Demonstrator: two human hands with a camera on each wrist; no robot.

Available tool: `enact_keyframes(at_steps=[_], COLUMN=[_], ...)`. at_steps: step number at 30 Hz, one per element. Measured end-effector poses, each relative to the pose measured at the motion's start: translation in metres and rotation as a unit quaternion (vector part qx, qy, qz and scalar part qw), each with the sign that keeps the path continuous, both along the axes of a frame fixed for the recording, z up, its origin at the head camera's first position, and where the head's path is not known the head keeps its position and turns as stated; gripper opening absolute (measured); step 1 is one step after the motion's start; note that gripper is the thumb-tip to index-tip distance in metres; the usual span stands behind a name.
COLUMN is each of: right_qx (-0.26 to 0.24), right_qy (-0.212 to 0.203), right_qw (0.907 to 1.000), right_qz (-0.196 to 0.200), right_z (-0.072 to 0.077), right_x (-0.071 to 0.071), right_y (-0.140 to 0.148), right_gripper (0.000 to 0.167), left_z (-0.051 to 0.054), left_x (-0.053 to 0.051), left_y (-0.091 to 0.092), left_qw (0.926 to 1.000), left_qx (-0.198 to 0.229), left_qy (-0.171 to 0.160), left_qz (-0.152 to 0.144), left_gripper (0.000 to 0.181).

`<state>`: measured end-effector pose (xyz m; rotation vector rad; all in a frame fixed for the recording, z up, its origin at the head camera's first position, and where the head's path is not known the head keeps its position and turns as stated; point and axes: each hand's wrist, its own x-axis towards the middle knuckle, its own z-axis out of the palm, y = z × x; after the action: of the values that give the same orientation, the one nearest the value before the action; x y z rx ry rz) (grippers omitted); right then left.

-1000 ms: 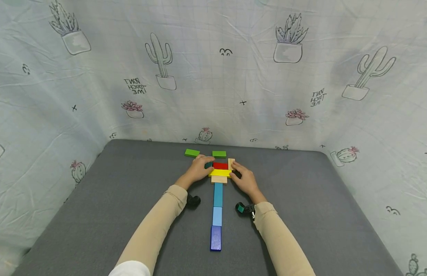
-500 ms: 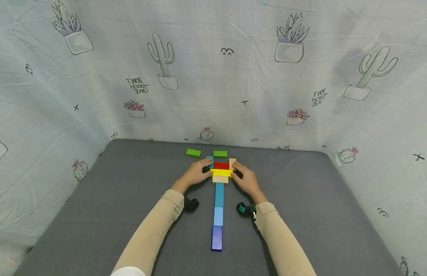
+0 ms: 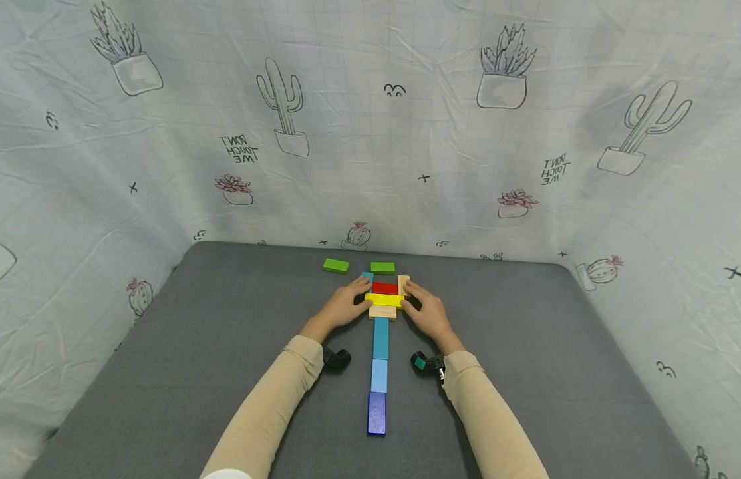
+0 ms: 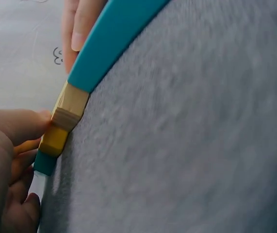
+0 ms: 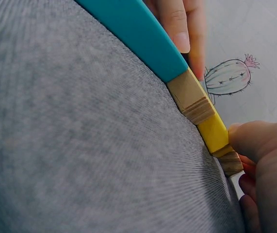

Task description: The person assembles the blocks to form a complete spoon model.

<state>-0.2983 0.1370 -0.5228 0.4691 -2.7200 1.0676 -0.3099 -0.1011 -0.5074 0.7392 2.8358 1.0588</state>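
In the head view, my left hand [image 3: 344, 305] touches the left end of a yellow block [image 3: 385, 301] with its thumb, fingers at a teal block [image 3: 367, 276] partly hidden beneath them. My right hand [image 3: 429, 311] mirrors it: the thumb touches the yellow block's right end, and the fingers rest along an upright natural wood block [image 3: 404, 284]. A red block [image 3: 385, 288] lies between the teal and wood blocks. Below the yellow one is another wood block [image 3: 382, 312]. From there a teal [image 3: 380, 338], a light blue [image 3: 379, 376] and a dark blue block [image 3: 376, 414] run toward me.
Two green blocks [image 3: 336, 266] [image 3: 382, 268] lie apart from the row on the far side of the grey table [image 3: 227, 372]. A pale curtain [image 3: 370, 133] printed with cacti surrounds the back and sides. Each wrist wears a black strapped device [image 3: 336, 360].
My left hand has shifted the far teal block up against the red block's left end, and its thumb now touches the yellow block. The right hand stays at the right ends.
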Motion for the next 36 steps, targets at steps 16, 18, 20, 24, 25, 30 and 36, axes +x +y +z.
enact_keyframes(at_steps=[16, 18, 20, 24, 25, 30, 36], right_qx=[0.000, 0.000, 0.000, 0.002, 0.004, 0.007, 0.005], right_qy=[-0.005, -0.004, -0.005, -0.008, -0.009, -0.007, -0.006], right_qw=[1.0000, 1.0000, 1.0000, 0.9999, 0.9999, 0.9999, 1.0000], right_qz=[-0.001, -0.001, -0.002, -0.005, -0.006, -0.005, -0.005], right_z=[-0.001, -0.001, -0.001, -0.001, -0.001, -0.002, -0.003], right_x=[0.000, 0.000, 0.000, -0.001, -0.001, -0.001, -0.002], right_y=[0.000, 0.000, 0.000, -0.001, -0.001, -0.002, -0.001], right_gripper=[0.048, 0.048, 0.048, 0.048, 0.048, 0.049, 0.048], left_z=[-0.006, -0.007, -0.008, -0.009, -0.010, -0.010, -0.008], left_x=[0.002, 0.001, 0.001, -0.001, -0.001, -0.001, -0.005], left_y=[0.001, 0.001, 0.001, 0.000, 0.000, -0.004, -0.014], left_qw=[0.9995, 0.9995, 0.9995, 0.9993, 0.9991, 0.9967, 0.9912], left_qx=[0.031, 0.029, 0.029, 0.037, 0.043, 0.080, 0.120], left_qy=[-0.005, -0.003, -0.002, 0.000, 0.002, -0.009, 0.010], left_qz=[0.010, 0.010, 0.010, 0.008, 0.007, 0.015, 0.056], left_gripper=[0.054, 0.054, 0.054, 0.055, 0.056, 0.057, 0.050])
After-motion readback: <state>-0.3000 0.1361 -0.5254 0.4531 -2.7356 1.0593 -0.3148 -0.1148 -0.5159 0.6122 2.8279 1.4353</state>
